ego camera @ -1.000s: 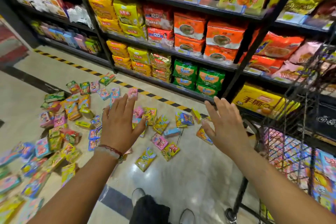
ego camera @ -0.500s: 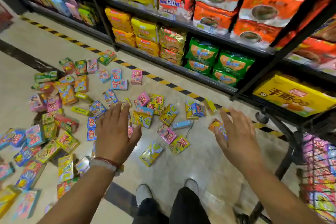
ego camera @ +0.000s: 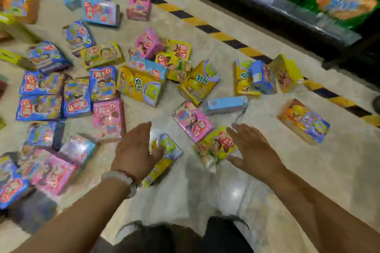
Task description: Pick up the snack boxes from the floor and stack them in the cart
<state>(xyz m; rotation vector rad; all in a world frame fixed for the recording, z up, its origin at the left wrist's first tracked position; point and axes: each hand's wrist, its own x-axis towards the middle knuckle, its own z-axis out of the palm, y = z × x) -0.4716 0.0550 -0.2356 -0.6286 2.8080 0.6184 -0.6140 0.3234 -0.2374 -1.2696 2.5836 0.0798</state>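
Observation:
Several colourful snack boxes lie scattered on the pale floor point(ego camera: 339, 170). My left hand point(ego camera: 133, 150) hovers open, fingers straight, just left of a yellow box point(ego camera: 166, 150) near my feet. To the right, my right hand point(ego camera: 253, 148) is also open, beside a yellow-green box point(ego camera: 216, 148) that leans on a pink box point(ego camera: 193, 125). Neither hand holds anything. Whether the fingers touch the boxes is blurred. Further off lie a large yellow box point(ego camera: 139, 86), a light blue box point(ego camera: 225, 104) and an orange box point(ego camera: 304, 121). The cart is out of view.
A black-and-yellow striped line point(ego camera: 224, 37) runs diagonally across the floor in front of a dark shelf base point(ego camera: 267, 12). Green snack bags point(ego camera: 345, 0) fill the lowest shelf at top right. My shoes point(ego camera: 129, 232) stand at the bottom centre.
The view has dropped much closer to the floor and the cart has left the frame. Both open hands have come down to the boxes near my feet.

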